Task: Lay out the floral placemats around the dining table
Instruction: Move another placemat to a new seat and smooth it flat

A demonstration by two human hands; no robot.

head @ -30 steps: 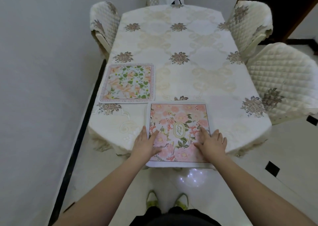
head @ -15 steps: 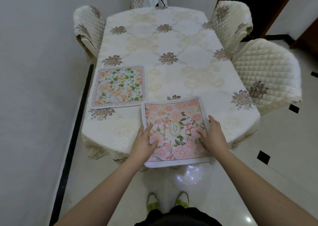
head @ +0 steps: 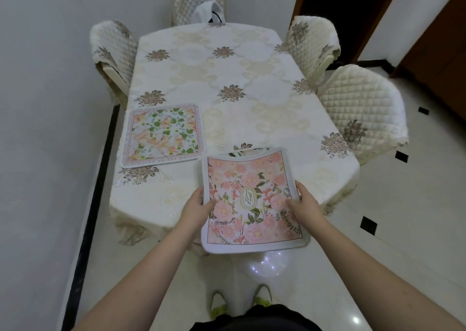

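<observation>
- Gripping the pink floral fabric placemat (head: 252, 199) by its side edges, left hand (head: 195, 209) and right hand (head: 306, 206) held it.
- Best practice was squaring it at 6 o'clock, beside the green-leaf floral placemat (head: 161, 135).

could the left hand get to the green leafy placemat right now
Probably not yet: the left hand grips the pink placemat. Nothing blocks the way to the green placemat.

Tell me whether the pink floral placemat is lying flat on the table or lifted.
Lifted. The pink floral placemat is pinched at its side edges by the left hand and right hand, its near end overhanging the table edge.
</observation>
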